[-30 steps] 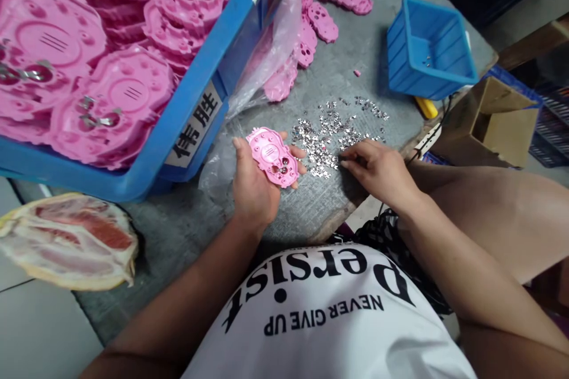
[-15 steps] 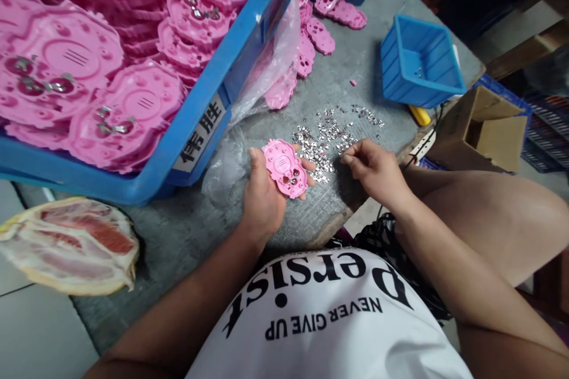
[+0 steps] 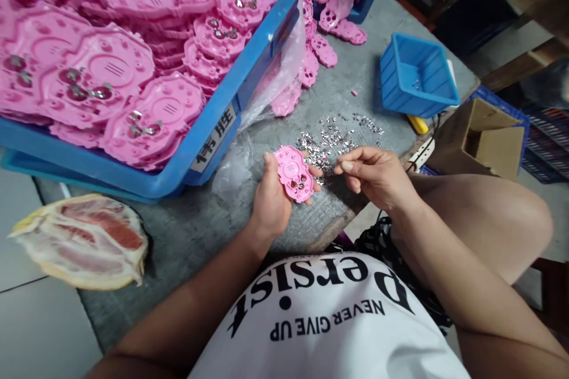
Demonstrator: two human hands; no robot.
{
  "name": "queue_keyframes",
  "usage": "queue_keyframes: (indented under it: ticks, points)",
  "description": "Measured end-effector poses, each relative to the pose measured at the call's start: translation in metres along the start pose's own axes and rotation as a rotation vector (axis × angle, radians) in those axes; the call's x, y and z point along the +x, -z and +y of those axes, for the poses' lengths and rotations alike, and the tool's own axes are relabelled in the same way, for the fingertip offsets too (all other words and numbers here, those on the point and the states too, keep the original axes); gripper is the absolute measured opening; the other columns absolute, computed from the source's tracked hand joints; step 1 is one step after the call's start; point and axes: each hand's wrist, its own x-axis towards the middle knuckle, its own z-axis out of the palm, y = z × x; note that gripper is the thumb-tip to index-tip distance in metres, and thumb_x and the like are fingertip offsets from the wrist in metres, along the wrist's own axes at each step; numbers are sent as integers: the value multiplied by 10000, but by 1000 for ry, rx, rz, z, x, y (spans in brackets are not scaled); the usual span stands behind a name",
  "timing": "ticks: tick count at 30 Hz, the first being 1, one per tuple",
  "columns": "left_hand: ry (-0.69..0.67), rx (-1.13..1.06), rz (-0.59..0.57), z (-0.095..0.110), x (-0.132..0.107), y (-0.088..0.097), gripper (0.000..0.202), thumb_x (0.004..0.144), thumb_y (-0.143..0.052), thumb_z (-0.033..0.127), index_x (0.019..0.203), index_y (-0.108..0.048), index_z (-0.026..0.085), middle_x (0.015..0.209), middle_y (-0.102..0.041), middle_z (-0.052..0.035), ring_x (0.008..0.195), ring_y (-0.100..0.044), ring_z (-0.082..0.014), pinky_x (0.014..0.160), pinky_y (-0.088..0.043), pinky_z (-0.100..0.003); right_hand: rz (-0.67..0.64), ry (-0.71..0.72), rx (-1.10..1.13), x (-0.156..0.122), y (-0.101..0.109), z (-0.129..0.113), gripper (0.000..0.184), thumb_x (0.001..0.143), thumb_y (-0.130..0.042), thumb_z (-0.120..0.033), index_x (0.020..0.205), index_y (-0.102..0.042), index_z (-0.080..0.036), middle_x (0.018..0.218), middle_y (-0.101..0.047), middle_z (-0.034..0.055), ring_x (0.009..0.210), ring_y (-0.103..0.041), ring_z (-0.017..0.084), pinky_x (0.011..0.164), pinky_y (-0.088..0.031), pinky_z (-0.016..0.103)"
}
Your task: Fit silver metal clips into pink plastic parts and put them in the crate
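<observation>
the left hand [image 3: 273, 204] holds a pink plastic plate [image 3: 291, 161] across its palm, thumb along the left edge and fingertips showing past the right edge; small metal pieces sit in the holes at the plate's near end. the plate is above the near edge of the grey table [image 3: 302, 228], just left of the right hand [image 3: 377, 174]. that hand's thumb and forefinger are drawn narrowly together, with the other fingers curled; whether a tiny part is pinched between them, i cannot tell. just beyond both hands lies a scattered heap of small shiny metal parts [image 3: 329, 137]. to the left, a large blue crate [image 3: 217, 108] is piled high with more pink plates [image 3: 169, 108], several bearing metal pieces. a clear plastic bag [image 3: 267, 95] lies along its right side, with loose pink parts [image 3: 323, 50] farther off. on the far right stands a small blue bin [image 3: 404, 95] with a few tiny bits inside, a cardboard box [image 3: 500, 151] beyond the table's right edge. a cut fruit [image 3: 84, 243] rests near left.
</observation>
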Motion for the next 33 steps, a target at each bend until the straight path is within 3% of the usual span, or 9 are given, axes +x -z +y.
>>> queue_keyframes:
  ticks: [4, 7, 11, 14, 18, 22, 28, 33]
  points:
    - [12, -2, -41, -3, -2, 0, 613, 887, -593, 720, 1127, -618, 156, 866, -749, -90, 700, -723, -206, 438, -494, -250, 64, 66, -59, 0, -2, 7, 314, 585, -968, -394, 739, -780, -196, 639, -692, -5, 482, -428, 73, 452, -278, 245]
    - [51, 28, -82, -6, -3, 0, 498, 801, -804, 444, 1160, -595, 170, 912, -736, -55, 681, -700, -175, 459, -507, -237, 42, 107, -90, -1, -5, 12, 275, 616, -955, -372, 712, -762, -201, 674, -687, -9, 539, -454, 84, 497, -326, 252]
    - [33, 68, -59, -8, -5, -1, 494, 727, -808, 197, 1170, -590, 179, 936, -707, -26, 710, -690, -153, 507, -518, -228, -10, 101, -111, -3, -9, 14, 286, 638, -948, -385, 697, -737, -200, 723, -700, 1, 609, -531, 107, 591, -427, 276]
    - [12, 108, -32, -9, -6, -2, 496, 738, -794, 194, 1193, -598, 180, 942, -707, -31, 724, -686, -153, 524, -508, -227, -21, 71, -131, -5, -13, 14, 320, 622, -953, -417, 686, -724, -203, 705, -690, -1, 623, -547, 121, 612, -452, 288]
    - [2, 29, -60, -8, -5, -1, 542, 863, -715, 445, 1317, -573, 185, 990, -737, -80, 799, -707, -204, 564, -530, -268, -19, 72, -136, -6, -16, 13, 324, 625, -951, -431, 684, -720, -211, 683, -677, -7, 620, -545, 128, 630, -466, 301]
    - [29, -68, -76, -2, -5, -3, 571, 923, -595, 584, 1352, -562, 208, 1087, -738, -105, 1028, -713, -274, 755, -593, -357, 0, 106, -107, -7, -18, 11, 305, 630, -951, -416, 669, -717, -224, 721, -663, -6, 694, -575, 145, 725, -495, 329]
    - [-15, -107, -160, -4, -6, 3, 514, 879, -740, 426, 1348, -573, 295, 1378, -645, -64, 1364, -571, -253, 1123, -482, -419, 74, 175, -158, -9, -20, 7, 298, 616, -940, -448, 630, -724, -243, 919, -677, 42, 990, -623, 231, 965, -501, 411]
    - [-55, -87, -240, -5, -5, 4, 564, 752, -874, 256, 1244, -604, 313, 1526, -547, -45, 1445, -496, -247, 1203, -420, -441, 108, 159, -149, -13, -21, 7, 208, 662, -898, -396, 652, -758, -243, 1082, -687, 60, 1143, -603, 262, 1087, -439, 439]
